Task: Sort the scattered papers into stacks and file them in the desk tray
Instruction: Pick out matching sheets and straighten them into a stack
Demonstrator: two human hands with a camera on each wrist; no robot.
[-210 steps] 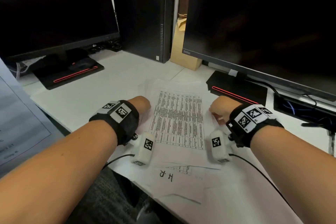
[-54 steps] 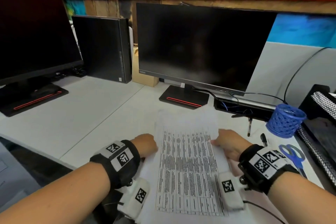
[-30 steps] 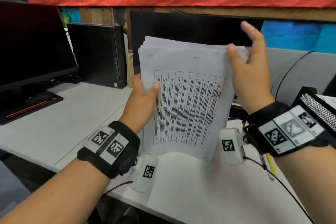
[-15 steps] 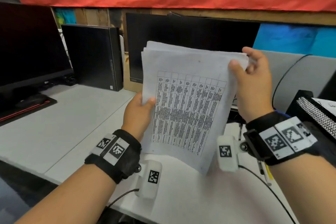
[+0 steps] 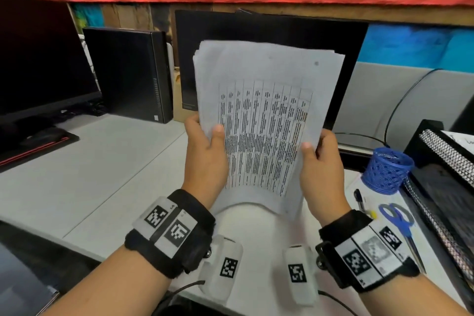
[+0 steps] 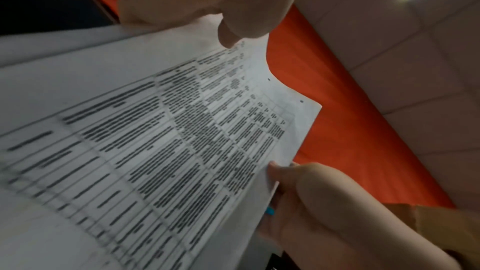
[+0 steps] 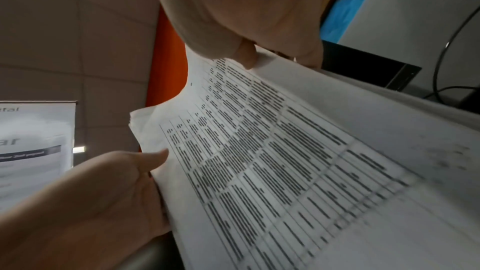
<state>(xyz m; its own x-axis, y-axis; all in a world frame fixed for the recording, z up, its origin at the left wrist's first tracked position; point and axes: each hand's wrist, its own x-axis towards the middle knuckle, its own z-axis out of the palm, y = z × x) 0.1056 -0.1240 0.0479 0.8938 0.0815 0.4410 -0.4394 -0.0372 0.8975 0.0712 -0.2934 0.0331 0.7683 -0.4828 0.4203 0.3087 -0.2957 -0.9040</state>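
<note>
1. The left hand (image 5: pixel 205 154) is raised in front of the person, wrist low and fingers pointing up. Its thumb lies across the front of the stack of papers (image 5: pixel 266 120) at the left edge, with the fingers behind the sheets, so it pinches the stack.
2. The right hand (image 5: pixel 320 169) stands at much the same height on the stack's right edge. Its thumb presses the printed face and its fingers curl behind, a narrow pinch on the paper.
3. Each forearm carries one black wrist band with square printed markers, and one white camera pod hangs below each wrist.
4. The stack is held nearly upright above the desk (image 5: pixel 102 174), in front of the middle monitor (image 5: pixel 282 31). Its lower edge bows toward the person just above the desk surface. The top sheet shows one printed table; several sheet edges fan out at the upper left corner, and their number cannot be told.
5. The black desk tray (image 5: pixel 446 161) sits at the right edge of the desk, apart from the stack, with one sheet visible on its top level.
6. Two monitors are in view, and one black computer tower (image 5: pixel 128 72) stands between them.
7. Near the tray stand one blue mesh pen cup (image 5: pixel 387 169), one pair of blue scissors (image 5: pixel 400 220) and one pen (image 5: pixel 359 200).
</note>
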